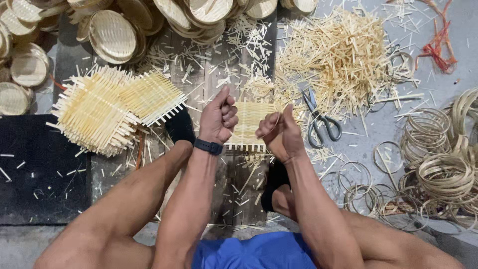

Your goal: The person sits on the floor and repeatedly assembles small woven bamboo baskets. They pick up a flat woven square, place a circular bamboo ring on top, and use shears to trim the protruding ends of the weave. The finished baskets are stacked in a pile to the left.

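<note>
— Where are you sitting?

— Wooden planks (224, 74) on a grey floor, me cross-legged above them, with bamboo offcuts scattered everywhere. I'll place everything from the small woven mat (247, 127) in front of me. Beyond it and to its left is the heap of finished round trays (112, 36). Beyond it to the right is the big pile of cut slivers (343, 57). Left of the mat sits the stack of square woven mats (107, 109), and far to its right the coils of bamboo hoops (443, 164). Just right of the mat lie the scissors (318, 119).

— And your hands?

— Both are raised over the mat, close together but not touching. My left hand (219, 119), with the black band at its wrist, is curled into a loose fist with the thumb up. My right hand (279, 133) is curled too, and a thin bamboo strip (275, 115) arcs up from it; whether the left also grips that strip I cannot tell.

— So what step is that?

— I judge I'm bending the strip into a ring to rim the mat, which lies flat on the planks under my hands.

— What does the next move need?

— Probably a steady, even curl so the strip doesn't snap, then lining it up over the weave.
</note>
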